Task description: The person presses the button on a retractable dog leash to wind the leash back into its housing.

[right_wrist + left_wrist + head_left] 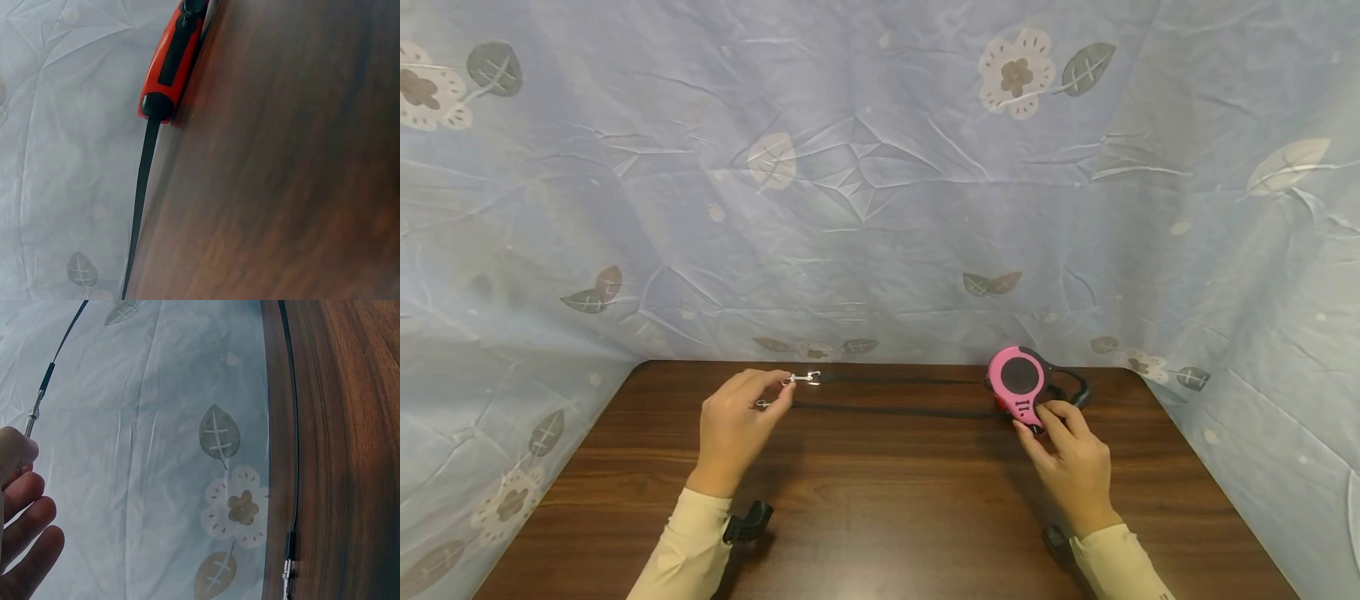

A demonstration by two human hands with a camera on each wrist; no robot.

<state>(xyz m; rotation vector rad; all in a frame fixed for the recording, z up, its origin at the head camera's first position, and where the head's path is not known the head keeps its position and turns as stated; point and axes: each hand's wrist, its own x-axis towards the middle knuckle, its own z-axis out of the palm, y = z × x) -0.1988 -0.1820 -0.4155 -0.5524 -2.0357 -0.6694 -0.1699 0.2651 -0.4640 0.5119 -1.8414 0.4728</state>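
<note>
My left hand (pixel 737 425) pinches a silver clasp (pixel 805 378) between thumb and index finger; the other fingers (pixel 28 540) curl loosely. From that clasp a black leash cord runs right to a pink retractable leash (pixel 1006 375). My right hand (pixel 1071 467) holds the pink casing's lower narrow end between thumb and fingers. Partly hidden behind the pink casing, a red retractable leash (pixel 164 72) lies on the table. Its black band (pixel 142 175) stretches left across the wood. A second silver clasp (pixel 287 575) lies on the table below my left hand.
Both leashes are over the brown wooden table (pixel 880 500), near its back edge. A black handle loop (pixel 1081 387) sticks out to the right of the pink casing. Pale flowered cloth (pixel 865 250) hangs behind the table and along its sides.
</note>
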